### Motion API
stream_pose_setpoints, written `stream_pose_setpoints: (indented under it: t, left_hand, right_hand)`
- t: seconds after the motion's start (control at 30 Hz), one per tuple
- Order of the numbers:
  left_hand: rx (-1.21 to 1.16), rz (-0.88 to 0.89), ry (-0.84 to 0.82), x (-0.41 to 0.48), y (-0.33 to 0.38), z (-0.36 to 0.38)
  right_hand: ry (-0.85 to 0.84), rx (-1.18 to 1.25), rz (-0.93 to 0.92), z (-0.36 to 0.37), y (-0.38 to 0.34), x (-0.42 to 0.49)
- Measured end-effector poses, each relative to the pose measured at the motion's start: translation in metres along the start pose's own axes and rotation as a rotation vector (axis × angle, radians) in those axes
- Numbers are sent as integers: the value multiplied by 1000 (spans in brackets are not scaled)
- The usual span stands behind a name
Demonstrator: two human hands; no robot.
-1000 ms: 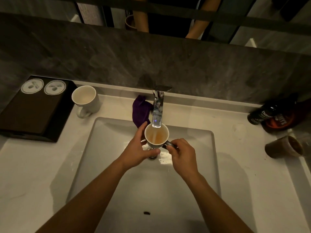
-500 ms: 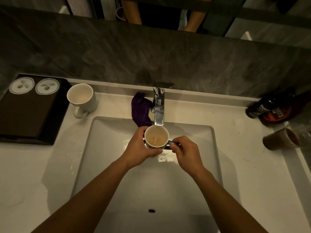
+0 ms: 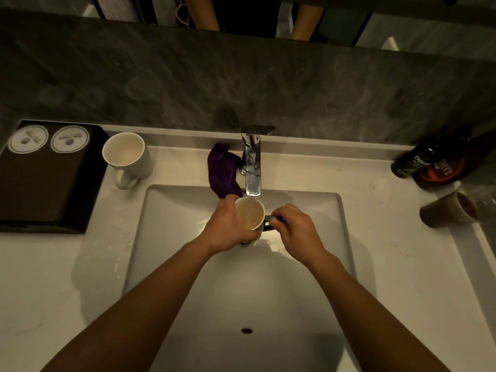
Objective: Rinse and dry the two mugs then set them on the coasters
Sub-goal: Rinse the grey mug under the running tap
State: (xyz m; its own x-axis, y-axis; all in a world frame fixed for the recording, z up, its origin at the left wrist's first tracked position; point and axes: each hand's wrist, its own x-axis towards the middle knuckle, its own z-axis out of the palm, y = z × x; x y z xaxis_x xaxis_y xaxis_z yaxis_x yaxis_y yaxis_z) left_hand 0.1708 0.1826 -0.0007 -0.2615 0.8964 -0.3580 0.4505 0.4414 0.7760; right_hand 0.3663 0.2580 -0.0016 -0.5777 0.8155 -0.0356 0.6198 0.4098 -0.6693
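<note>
I hold a mug (image 3: 249, 213) with cloudy water in it over the sink basin (image 3: 171, 237), just below and in front of the chrome faucet (image 3: 253, 167). My left hand (image 3: 228, 229) wraps its body and my right hand (image 3: 298, 232) pinches its dark handle. A second white mug (image 3: 126, 157) stands upright on the counter at the back left. Two round white coasters (image 3: 28, 138) (image 3: 69, 138) lie on a black tray (image 3: 45, 189) at the far left. A purple cloth (image 3: 224, 170) is draped over the basin's back edge, left of the faucet.
A dark bottle (image 3: 413, 162) and a brown-lidded container (image 3: 440, 170) lie at the back right. A brown cup (image 3: 448, 213) lies on its side near the right edge. The grey stone backsplash rises behind the counter.
The mug has come slightly toward me, out from directly under the spout, and no stream runs into it now. Both hands keep their grip.
</note>
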Motion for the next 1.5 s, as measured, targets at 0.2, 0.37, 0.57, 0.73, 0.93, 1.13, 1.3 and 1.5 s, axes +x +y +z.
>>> stream_pose_setpoints:
  t: [0.2,0.37,0.57,0.73,0.93,1.13,1.3,1.5]
  left_hand:
    - [-251,-161,8,0,-4,13]
    - [-542,-231,12,-2,-2,22]
    - [-681,-349,-45,-1,6,30]
    - [-663,-320,-16,1,7,35]
    - [-563,-233,37,1,1,38]
    - [-863,-650,-12,5,23,23]
    - [-764,-311,31,-1,12,31]
    - [-797,-434,102,8,10,22]
  right_hand:
    - [142,297,276,13,1,-7]
    - [2,580,547,39,4,-18]
    - [62,911,716,49,-10,-8]
    - [53,755,840,47,-13,6]
    - [-47,526,862,46,-12,13]
    - [65,339,557,49,-19,7]
    - [-24,430,851,38,-20,32]
    - [-179,230,633,29,-24,36]
